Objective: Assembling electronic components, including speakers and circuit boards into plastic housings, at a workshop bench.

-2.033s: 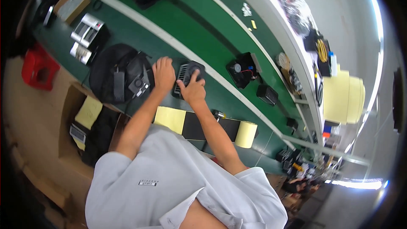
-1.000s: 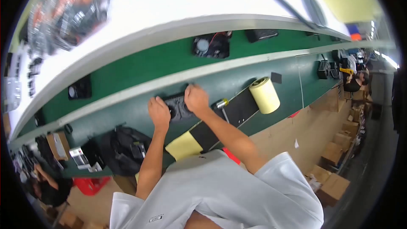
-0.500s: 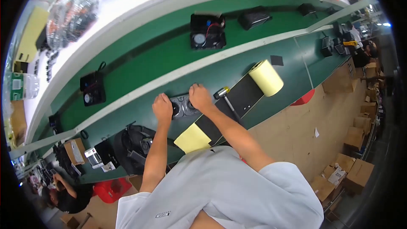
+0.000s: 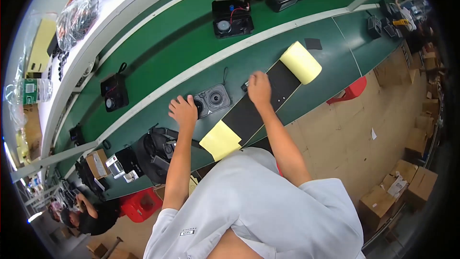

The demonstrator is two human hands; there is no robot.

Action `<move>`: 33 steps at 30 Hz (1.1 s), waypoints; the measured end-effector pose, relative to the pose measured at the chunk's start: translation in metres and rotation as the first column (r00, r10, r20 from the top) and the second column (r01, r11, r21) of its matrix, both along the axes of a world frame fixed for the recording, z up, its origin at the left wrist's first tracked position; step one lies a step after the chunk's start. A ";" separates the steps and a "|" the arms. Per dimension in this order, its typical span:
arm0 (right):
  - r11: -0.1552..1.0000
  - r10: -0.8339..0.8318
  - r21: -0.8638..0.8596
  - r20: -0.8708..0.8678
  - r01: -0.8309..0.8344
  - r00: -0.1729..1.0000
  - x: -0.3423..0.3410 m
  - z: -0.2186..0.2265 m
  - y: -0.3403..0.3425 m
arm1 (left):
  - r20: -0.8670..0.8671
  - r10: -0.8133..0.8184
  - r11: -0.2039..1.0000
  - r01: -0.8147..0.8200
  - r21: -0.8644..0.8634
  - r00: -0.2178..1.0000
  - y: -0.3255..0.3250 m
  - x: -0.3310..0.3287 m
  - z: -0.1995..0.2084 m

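A grey speaker panel (image 4: 212, 100) with two round drivers lies on the green bench in front of me, a wrist strap behind it. My left hand (image 4: 183, 111) is at its left end with fingers apart, the thumb touching or just over its edge. To the right of the panel my right hand (image 4: 259, 90) is closed over a hammer (image 4: 245, 86); only a dark part of the head shows, and the handle is hidden. A black strip (image 4: 249, 112) with yellow backing paper (image 4: 221, 140) runs under my right forearm.
A yellow roll (image 4: 301, 63) ends the strip at the right. Left stands a black bag (image 4: 152, 156). Behind a white rail, the green belt carries opened black speaker cases (image 4: 232, 19). A red stool (image 4: 352, 90) is beyond the bench edge. Another person (image 4: 91, 216) sits lower left.
My right hand has left the speaker panel and moved right onto the hammer, uncovering the right driver. My left hand has loosened and spread its fingers at the panel's left end.
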State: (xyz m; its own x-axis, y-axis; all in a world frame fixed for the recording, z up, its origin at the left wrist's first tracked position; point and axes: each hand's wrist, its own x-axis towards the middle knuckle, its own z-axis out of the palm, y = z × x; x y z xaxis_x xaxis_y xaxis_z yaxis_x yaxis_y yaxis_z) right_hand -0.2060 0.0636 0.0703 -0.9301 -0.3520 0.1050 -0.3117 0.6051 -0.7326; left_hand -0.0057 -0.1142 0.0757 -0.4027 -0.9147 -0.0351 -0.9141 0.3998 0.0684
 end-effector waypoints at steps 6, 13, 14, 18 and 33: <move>0.864 0.207 0.465 0.018 -0.191 0.978 0.028 -0.029 0.084 | -0.108 -0.709 0.705 0.701 -0.107 0.697 0.029 -0.009 0.031; 0.884 0.111 0.404 0.305 -0.234 0.946 0.027 -0.019 0.072 | -0.083 -0.673 0.738 0.675 -0.006 0.735 0.029 -0.012 0.025; 0.880 0.153 0.406 0.250 -0.247 0.956 0.029 -0.017 0.073 | -0.065 -0.665 0.745 0.667 0.011 0.744 0.030 -0.014 0.027; 0.944 0.249 0.249 -0.110 -0.216 0.962 0.041 0.013 0.055 | -0.068 -0.669 0.740 0.672 0.038 0.740 0.018 -0.019 0.024; 0.457 0.883 -0.152 0.197 -0.876 0.426 -0.049 0.008 -0.082 | -0.393 -0.684 0.606 0.779 0.162 0.614 -0.063 -0.017 0.042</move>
State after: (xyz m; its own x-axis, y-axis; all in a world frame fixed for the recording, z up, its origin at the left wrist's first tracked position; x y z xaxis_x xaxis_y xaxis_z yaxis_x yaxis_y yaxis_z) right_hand -0.2550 -0.0189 0.0781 -0.1118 -0.9933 -0.0282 -0.4986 0.0806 -0.8631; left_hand -0.0229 -0.1770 0.1179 -0.9641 -0.2645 -0.0218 -0.2414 0.8400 0.4859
